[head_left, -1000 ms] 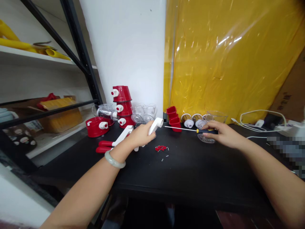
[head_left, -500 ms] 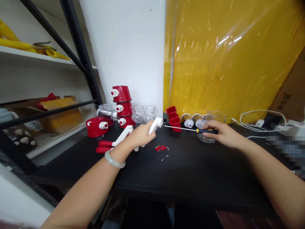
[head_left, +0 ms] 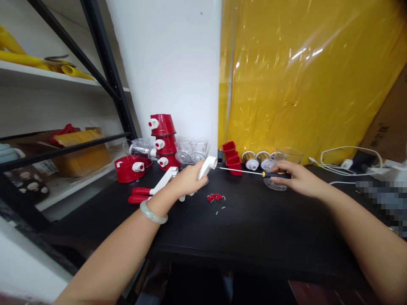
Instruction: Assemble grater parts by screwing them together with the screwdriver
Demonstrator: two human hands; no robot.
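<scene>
My left hand (head_left: 190, 178) is closed around a white crank handle (head_left: 208, 166), its round socket end turned to the right. In my right hand (head_left: 294, 178) is a screwdriver (head_left: 276, 174) with a black and yellow grip, lying level. Its thin shaft points left, and the tip is at or just by the socket's opening; I cannot tell whether it touches anything inside. Below, on the black table, lie small red pieces (head_left: 215, 197) and several tiny screws (head_left: 217, 213). More handles with red grips (head_left: 140, 195) lie beside my left forearm.
Red grater bodies (head_left: 163, 146) stand stacked at the back left, another red body (head_left: 129, 169) beside them. Clear plastic parts (head_left: 192, 150), red hoppers (head_left: 232, 159) and grater drums (head_left: 256, 160) line the wall. A white cable (head_left: 337, 169) lies at right; a shelf rack (head_left: 117, 97) stands left.
Almost nothing differs. The handle and the screwdriver stay in the same hands and nearly the same place.
</scene>
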